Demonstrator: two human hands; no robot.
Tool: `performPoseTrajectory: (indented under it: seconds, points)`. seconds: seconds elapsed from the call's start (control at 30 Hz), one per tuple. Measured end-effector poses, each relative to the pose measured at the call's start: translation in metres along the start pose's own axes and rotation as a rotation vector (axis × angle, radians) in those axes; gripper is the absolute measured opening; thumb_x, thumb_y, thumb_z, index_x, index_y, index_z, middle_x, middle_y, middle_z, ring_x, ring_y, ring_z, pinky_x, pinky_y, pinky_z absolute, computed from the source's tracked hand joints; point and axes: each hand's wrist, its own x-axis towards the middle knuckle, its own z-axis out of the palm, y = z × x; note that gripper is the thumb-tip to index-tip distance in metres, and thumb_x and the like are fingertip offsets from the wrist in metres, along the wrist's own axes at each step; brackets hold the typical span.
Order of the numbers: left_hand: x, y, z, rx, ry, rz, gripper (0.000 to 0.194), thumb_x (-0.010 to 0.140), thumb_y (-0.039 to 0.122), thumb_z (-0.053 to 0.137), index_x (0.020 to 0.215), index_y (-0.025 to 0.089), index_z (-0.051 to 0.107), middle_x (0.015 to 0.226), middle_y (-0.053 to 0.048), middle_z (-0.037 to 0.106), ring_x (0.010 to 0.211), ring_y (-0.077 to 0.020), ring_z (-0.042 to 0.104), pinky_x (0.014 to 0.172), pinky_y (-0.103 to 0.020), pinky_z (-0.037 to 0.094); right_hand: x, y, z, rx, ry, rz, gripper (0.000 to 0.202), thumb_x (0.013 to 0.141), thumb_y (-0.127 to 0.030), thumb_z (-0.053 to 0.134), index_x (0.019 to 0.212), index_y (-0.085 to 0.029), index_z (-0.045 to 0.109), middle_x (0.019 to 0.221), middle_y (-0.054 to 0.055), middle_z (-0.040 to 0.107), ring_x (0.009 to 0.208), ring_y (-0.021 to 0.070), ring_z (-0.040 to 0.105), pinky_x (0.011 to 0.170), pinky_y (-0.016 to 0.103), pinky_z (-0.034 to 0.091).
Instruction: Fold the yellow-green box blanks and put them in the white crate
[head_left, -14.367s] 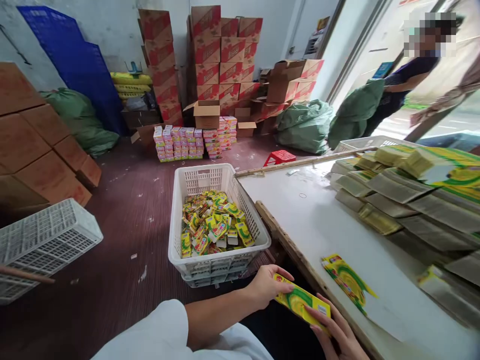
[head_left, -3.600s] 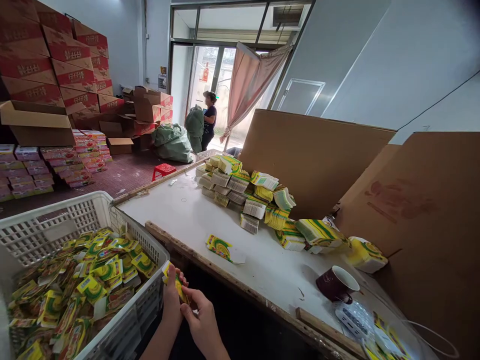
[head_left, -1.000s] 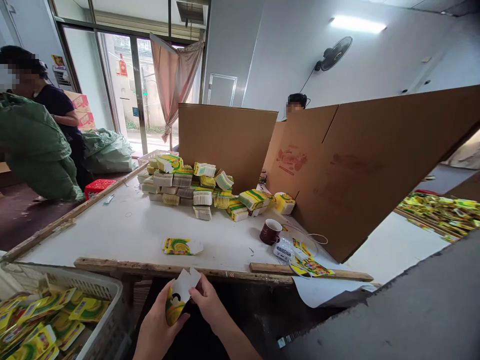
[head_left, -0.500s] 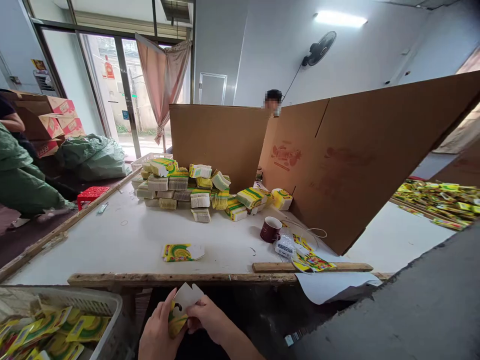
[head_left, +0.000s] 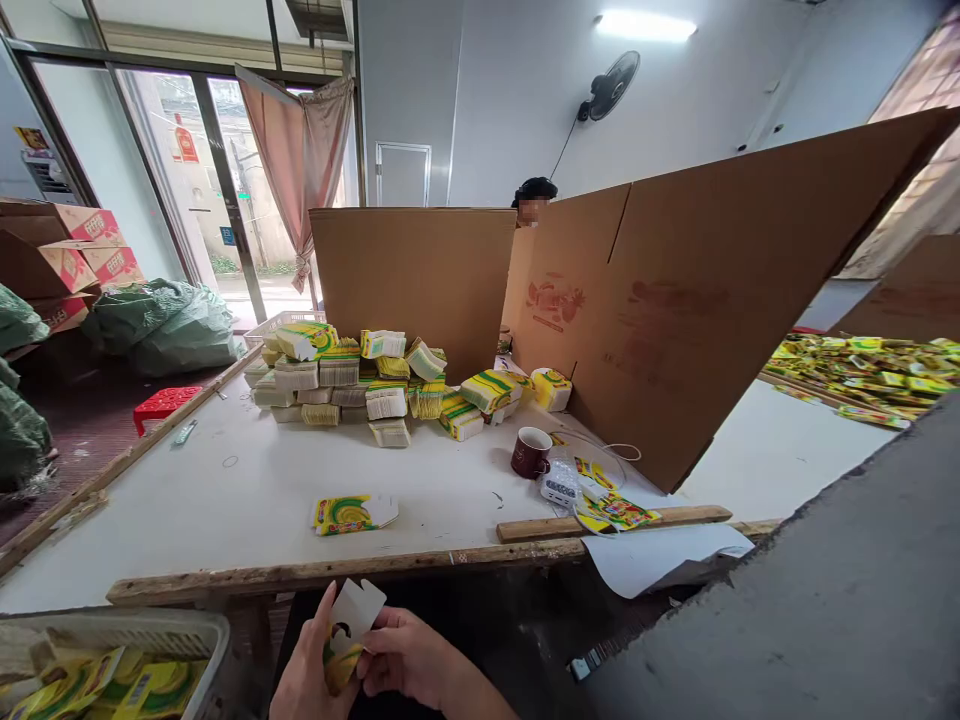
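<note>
Low in the view, between both hands, is a small yellow carton (head_left: 352, 620) with its white flaps sticking up. My left hand (head_left: 309, 660) holds its left side, thumb and fingers around it. The fingers of my right hand (head_left: 409, 650) pinch its lower right edge. Beyond the table's front edge, a flat yellow-and-green carton (head_left: 352, 514) lies on the white table (head_left: 262, 510). Farther back stand piled bundles of flat cartons (head_left: 341, 375).
A maroon mug (head_left: 530, 452), a power strip (head_left: 560, 483) and a loose cable sit right of centre. Cardboard panels (head_left: 412, 280) stand behind. A white basket (head_left: 214, 650) of cartons is at lower left. A wooden strip (head_left: 615, 522) lies along the front edge.
The view has shifted, so the scene sits slightly left. Both hands still hold the carton. The person at the far left has left the view.
</note>
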Motion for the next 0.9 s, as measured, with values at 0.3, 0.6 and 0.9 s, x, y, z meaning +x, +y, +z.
performPoseTrajectory:
  seconds: [0.3,0.6,0.9]
  points:
    - [-0.016,0.021,0.004,-0.112,-0.034,-0.069,0.052,0.085,0.051,0.056,0.133,0.032,0.051,0.117,-0.007,0.067,0.091,-0.0235,0.071,0.068,-0.030,0.055,-0.007,-0.020,-0.005,-0.214,0.022,-0.154,0.026,0.058,-0.032,0.083,0.069,-0.017,0.065,0.063,-0.004,0.056,0.060,0.0094,0.046,0.059,0.022,0.036]
    - [-0.011,0.021,-0.001,-0.192,0.022,-0.196,0.065,0.074,0.069,0.062,0.122,0.026,0.051,0.103,-0.006,0.070,0.084,-0.0247,0.070,0.076,-0.036,0.056,-0.010,0.016,0.000,0.217,-0.151,-0.097,0.068,0.053,-0.062,0.088,0.098,-0.015,0.069,0.082,0.003,0.065,0.070,0.0109,0.058,0.071,0.024,0.042]
    - [-0.002,0.019,-0.012,-0.091,0.012,-0.216,0.054,0.078,0.063,0.059,0.115,0.026,0.047,0.089,-0.005,0.069,0.070,-0.0243,0.067,0.064,-0.034,0.051,0.012,-0.004,0.016,-0.001,0.019,-0.010,0.038,0.054,-0.039,0.076,0.081,-0.013,0.066,0.062,-0.002,0.056,0.049,0.0073,0.046,0.050,0.022,0.035]
